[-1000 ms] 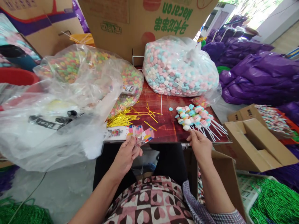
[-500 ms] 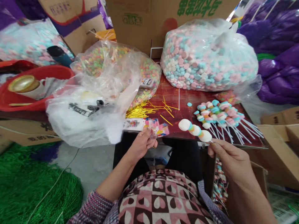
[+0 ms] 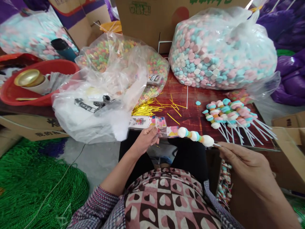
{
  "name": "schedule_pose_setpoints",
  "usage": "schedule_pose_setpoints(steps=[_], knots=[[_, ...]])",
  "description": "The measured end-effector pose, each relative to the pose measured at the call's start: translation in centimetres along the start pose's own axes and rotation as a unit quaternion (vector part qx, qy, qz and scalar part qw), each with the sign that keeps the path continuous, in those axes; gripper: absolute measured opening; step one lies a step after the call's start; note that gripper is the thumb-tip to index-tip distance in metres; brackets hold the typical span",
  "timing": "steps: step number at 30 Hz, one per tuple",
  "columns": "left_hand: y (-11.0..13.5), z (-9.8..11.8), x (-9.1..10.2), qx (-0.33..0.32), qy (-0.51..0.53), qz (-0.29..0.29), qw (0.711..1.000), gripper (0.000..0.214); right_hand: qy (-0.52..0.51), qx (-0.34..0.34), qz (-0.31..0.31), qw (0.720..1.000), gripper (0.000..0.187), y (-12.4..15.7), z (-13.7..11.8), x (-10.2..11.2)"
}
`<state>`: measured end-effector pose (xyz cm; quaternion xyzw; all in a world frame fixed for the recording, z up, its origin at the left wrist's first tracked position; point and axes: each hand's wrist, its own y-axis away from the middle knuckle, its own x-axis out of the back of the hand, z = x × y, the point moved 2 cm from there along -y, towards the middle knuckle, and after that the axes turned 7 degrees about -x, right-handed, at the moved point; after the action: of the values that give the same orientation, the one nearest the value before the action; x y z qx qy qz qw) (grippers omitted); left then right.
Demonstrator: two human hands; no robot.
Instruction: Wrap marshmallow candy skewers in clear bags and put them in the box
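Note:
My right hand (image 3: 243,162) pinches the white stick of a marshmallow skewer (image 3: 195,136), whose white and pastel candies point left toward my other hand. My left hand (image 3: 146,137) grips a small clear printed wrapper bag (image 3: 164,128) at the front edge of the red-brown table (image 3: 190,116). The skewer's tip is at the bag's mouth. A pile of finished skewers (image 3: 230,116) lies on the table to the right, above my right hand.
A big bag of pastel marshmallows (image 3: 221,51) and a bag of coloured ring candy (image 3: 124,63) stand at the back. Gold twist ties (image 3: 147,109) lie mid-table. A red basin (image 3: 35,82), cardboard boxes (image 3: 166,19), and green netting (image 3: 28,184) surround me.
My right hand picked one skewer from the pile and carried it left to the wrapper bag held by my left hand. The view swung left.

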<state>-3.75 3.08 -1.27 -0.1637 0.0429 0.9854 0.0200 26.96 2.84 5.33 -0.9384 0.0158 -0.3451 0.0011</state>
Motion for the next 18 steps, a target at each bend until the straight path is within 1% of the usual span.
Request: schedule_pose_setpoints(steps=[2,4,6,10,13,15,18], knots=[[0.1,0.3,0.5,0.005,-0.061,-0.023,0.998,0.047,0.0,-0.015,-0.014,1.0,0.031,0.1,0.2,0.4],[0.1,0.6,0.8,0.008,-0.12,-0.043,0.992,0.047,-0.023,-0.041,-0.022,0.999,0.031,0.2,0.3,0.6],[0.1,1.0,1.0,0.004,-0.162,-0.049,0.985,0.048,-0.046,-0.067,-0.024,0.996,0.031,0.4,0.4,0.6],[0.0,1.9,1.1,-0.016,-0.207,-0.057,0.977,0.049,-0.059,-0.086,-0.024,0.994,0.027,0.7,0.6,0.6],[-0.1,2.5,1.0,-0.028,-0.243,-0.081,0.966,0.05,-0.063,-0.093,-0.021,0.993,0.026,0.8,0.7,0.6],[0.0,2.7,0.8,-0.038,-0.266,-0.098,0.958,0.05,-0.046,-0.089,-0.015,0.995,0.025,0.8,0.6,0.6],[0.1,2.9,0.8,-0.045,-0.283,-0.099,0.953,0.048,0.006,-0.079,-0.007,0.997,0.027,0.9,0.4,0.6]])
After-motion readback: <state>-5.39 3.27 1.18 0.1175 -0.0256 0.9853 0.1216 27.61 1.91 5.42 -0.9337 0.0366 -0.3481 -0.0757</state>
